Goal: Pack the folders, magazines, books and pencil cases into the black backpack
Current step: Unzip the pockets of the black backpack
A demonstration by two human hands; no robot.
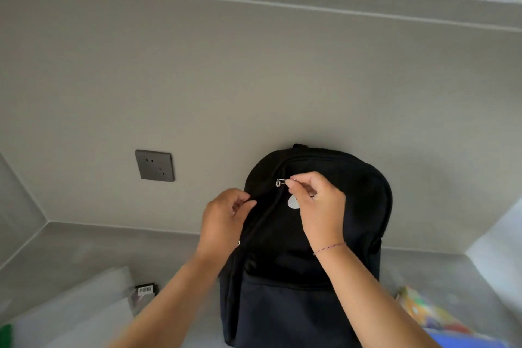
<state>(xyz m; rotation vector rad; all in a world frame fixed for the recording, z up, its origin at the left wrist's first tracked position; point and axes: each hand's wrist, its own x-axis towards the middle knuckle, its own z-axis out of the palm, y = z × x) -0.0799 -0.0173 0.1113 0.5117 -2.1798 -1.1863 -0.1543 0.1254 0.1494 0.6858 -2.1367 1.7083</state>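
Right hand (317, 203) pinching silver zipper pull (280, 183); left hand (226, 216) gripping fabric beside zipper line. Black backpack (305, 248) upright on grey counter (84, 251) against wall. Colourful books (429, 316) right, pale folders (84, 308) left.

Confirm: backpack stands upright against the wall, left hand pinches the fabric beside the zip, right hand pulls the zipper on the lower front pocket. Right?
Not quite. In the head view the right hand pinches the zipper pull near the top of the backpack, on the main zip, not the lower front pocket. The left hand does pinch the fabric beside it.
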